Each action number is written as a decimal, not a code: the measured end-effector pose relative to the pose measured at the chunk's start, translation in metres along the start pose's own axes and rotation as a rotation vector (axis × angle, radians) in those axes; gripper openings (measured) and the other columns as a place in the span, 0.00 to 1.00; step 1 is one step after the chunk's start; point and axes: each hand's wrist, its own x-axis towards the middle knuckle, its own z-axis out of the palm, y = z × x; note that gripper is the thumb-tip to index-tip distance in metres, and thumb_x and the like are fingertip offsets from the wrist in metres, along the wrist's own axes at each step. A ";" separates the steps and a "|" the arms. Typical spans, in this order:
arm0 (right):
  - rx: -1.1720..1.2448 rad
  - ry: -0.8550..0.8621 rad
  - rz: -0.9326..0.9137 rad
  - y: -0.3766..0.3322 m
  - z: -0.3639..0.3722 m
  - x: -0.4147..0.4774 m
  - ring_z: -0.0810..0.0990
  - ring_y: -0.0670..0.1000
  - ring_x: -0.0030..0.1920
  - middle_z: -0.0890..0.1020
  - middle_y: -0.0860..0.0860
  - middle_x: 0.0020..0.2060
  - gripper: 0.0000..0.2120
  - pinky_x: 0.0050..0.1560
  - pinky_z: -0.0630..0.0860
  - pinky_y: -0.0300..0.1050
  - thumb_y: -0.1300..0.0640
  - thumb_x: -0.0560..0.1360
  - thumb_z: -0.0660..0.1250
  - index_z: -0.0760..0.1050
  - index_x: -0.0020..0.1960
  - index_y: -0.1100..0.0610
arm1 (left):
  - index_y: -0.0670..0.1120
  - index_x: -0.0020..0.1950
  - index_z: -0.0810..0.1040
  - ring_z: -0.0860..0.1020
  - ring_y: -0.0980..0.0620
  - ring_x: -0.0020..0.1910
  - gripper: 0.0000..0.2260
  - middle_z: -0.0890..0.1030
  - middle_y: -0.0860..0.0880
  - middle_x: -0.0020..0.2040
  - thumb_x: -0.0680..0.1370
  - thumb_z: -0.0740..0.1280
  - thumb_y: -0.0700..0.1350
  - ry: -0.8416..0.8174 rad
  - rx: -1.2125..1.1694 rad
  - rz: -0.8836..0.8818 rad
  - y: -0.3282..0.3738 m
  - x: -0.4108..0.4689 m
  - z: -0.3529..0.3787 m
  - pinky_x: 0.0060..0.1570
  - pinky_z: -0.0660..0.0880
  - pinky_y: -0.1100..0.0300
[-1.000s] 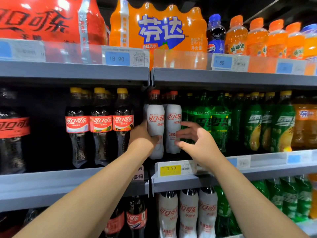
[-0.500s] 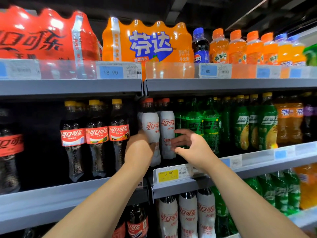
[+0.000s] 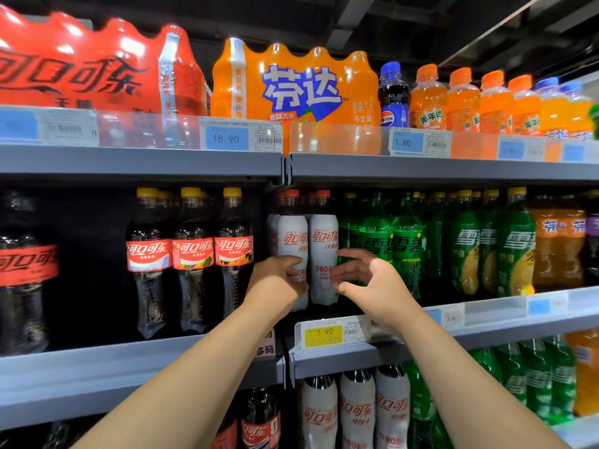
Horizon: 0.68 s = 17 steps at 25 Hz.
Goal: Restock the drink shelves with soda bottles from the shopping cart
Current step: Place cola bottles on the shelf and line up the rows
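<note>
Risk sits at centre frame, on the middle grey metal shelf [image 3: 340, 359]. The left hand [image 3: 275, 281] wraps thumb and fingers round the lower body of a white-sleeved, red-capped plastic cola bottle [image 3: 291, 234], which stands upright against a matching white bottle [image 3: 324, 228]. The right hand [image 3: 376, 283] hovers beside that one, fingers loosely spread and holding nothing. A careless shove could topple it into the green plastic soda bottles [image 3: 376, 241] just to its right.

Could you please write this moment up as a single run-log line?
step: shelving | left hand: grips left white bottle | right hand: loose beside right white bottle, contact unclear | both bottles upright
</note>
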 end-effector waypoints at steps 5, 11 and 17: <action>0.015 0.011 -0.019 0.001 -0.002 -0.002 0.85 0.44 0.51 0.87 0.48 0.47 0.23 0.55 0.81 0.44 0.67 0.74 0.74 0.75 0.64 0.49 | 0.50 0.60 0.84 0.82 0.59 0.46 0.15 0.83 0.57 0.46 0.75 0.71 0.39 0.021 -0.060 0.226 0.000 -0.013 0.001 0.47 0.75 0.74; 0.067 0.002 -0.103 -0.009 0.001 -0.017 0.83 0.43 0.58 0.85 0.46 0.55 0.21 0.62 0.81 0.47 0.64 0.75 0.75 0.76 0.64 0.49 | 0.47 0.61 0.80 0.79 0.60 0.50 0.12 0.82 0.55 0.51 0.78 0.69 0.43 0.178 0.025 0.468 0.015 -0.057 -0.036 0.52 0.76 0.67; 0.128 -0.043 -0.281 -0.035 0.040 -0.096 0.75 0.44 0.70 0.79 0.42 0.66 0.22 0.66 0.76 0.44 0.53 0.75 0.74 0.74 0.67 0.44 | 0.41 0.68 0.76 0.74 0.50 0.66 0.21 0.77 0.48 0.65 0.76 0.71 0.45 0.160 0.203 0.613 -0.039 -0.167 -0.108 0.68 0.68 0.59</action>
